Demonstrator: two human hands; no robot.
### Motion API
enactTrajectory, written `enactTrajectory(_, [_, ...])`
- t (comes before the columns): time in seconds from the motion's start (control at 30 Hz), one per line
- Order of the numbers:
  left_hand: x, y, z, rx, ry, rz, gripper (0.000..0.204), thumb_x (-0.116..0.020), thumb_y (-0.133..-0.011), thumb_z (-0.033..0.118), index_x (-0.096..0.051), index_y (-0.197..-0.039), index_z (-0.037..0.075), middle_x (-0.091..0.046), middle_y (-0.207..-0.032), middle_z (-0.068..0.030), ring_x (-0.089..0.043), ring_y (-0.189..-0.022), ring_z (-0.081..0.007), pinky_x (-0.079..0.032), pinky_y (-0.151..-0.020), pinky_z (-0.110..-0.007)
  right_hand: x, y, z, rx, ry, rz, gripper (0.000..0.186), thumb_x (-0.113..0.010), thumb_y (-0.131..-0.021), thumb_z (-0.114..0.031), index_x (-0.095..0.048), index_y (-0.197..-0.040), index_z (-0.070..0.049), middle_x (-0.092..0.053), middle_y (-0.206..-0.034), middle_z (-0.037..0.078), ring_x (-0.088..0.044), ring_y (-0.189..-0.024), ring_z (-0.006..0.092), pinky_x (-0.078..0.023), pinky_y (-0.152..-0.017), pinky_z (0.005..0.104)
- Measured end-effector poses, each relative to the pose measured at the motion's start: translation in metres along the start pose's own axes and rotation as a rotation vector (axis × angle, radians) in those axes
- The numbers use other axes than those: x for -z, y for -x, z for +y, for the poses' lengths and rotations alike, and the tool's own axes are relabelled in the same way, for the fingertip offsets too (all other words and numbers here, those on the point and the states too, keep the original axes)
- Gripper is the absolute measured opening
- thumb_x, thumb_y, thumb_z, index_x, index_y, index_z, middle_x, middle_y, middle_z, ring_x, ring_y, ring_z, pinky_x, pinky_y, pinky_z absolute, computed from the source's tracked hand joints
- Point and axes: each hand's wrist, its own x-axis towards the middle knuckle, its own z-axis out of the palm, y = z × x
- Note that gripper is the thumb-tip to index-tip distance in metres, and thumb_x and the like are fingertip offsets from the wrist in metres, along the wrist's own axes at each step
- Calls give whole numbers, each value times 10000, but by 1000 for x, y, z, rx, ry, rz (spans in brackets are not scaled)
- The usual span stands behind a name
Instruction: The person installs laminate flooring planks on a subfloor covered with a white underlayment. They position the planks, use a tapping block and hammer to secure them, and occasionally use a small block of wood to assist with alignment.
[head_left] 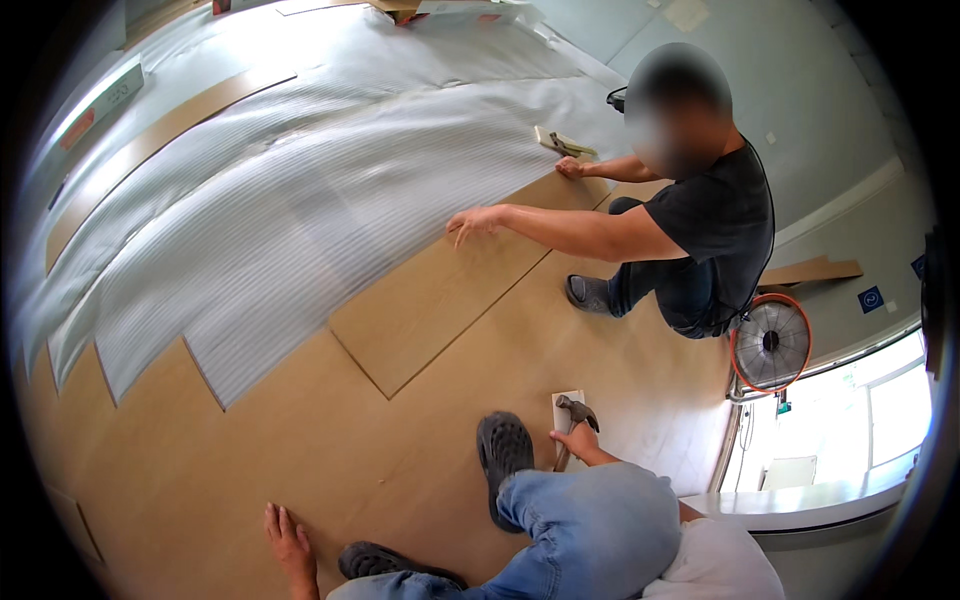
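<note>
The right hand [572, 440] is wrapped around the wooden handle of a hammer [575, 415], whose dark steel head rests over a small pale tapping block [563, 403] on the smooth tan laminate floor [300, 440], near its window-side edge. The left hand [288, 540] lies flat, fingers spread, holding nothing. Farther off, a co-worker [690, 230] presses a loose plank [440, 300] at the floor's edge beside ribbed grey foam underlay [300, 190].

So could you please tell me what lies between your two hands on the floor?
In the head view, a dark shoe stands on the wooden floor between the left hand and the right hand gripping a hammer.
</note>
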Motion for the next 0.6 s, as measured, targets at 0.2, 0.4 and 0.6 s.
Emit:
enactTrajectory(0.2, [29, -44, -19, 40, 54, -64, 384, -608, -948, 20, -590, -1330, -16, -545, -1403, -218, -527, -1301, -407, -437, -1108, -485, -6, -6, -4, 106, -17, 78, 842, -863, -672, -631, -675, -1037, 104, -717, -1018, 291, -717, -924, 424, -567, -780, 509])
enactTrajectory(0.4, [34, -122, 2, -43, 10, -11, 345, -590, -991, 46, -591, -1332, -8, -577, -1350, -218, -561, -1259, -401, -471, -1054, -458, -9, -7, 1, 22, 3, 50, 848, -845, -683, -649, -676, -1057, 93, -719, -1028, 285, -717, -935, 415, -566, -790, 509])
enactTrajectory(0.6, [44, -242, 89, -148, -47, -135, 354, -628, -982, 92, -598, -1324, 6, -616, -1295, -189, -586, -1208, -388, -483, -1016, -460, 8, -28, -1, -48, 83, -22, 856, -826, -694, -667, -676, -1078, 83, -720, -1038, 279, -718, -946, 407, -566, -799, 509])
